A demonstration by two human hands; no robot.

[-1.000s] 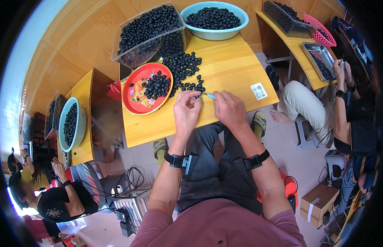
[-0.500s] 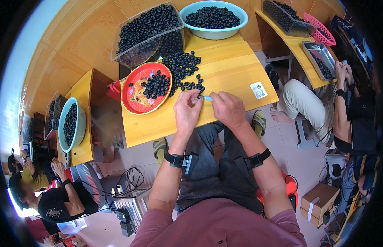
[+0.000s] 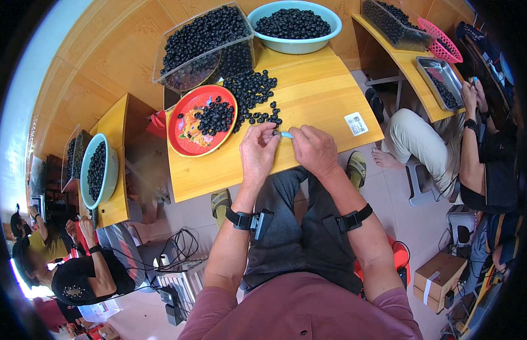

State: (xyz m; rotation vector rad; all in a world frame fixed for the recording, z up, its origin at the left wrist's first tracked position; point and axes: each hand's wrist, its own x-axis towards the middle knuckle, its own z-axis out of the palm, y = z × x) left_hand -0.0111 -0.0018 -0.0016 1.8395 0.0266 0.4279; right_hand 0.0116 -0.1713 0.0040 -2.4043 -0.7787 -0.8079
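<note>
Small round black ball (image 3: pixel 276 133), pinched by left hand (image 3: pixel 256 150), is maybe poked with light-blue stick (image 3: pixel 286 135), pinched by right hand (image 3: pixel 313 148); steadiness is needed.

Both hands (image 3: pixel 259 152) close together — each in pinch grip

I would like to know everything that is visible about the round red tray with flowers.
The round red tray has a shiny surface, like plastic or enamelled metal, a thin yellowish rim and a multicoloured flower print. It lies face up on the yellow wooden table, near the table's left edge. Small round black pieces cover part of the print, mostly right of centre; loose ones crowd its right rim. Neither the left hand nor the right hand touches it.
</note>
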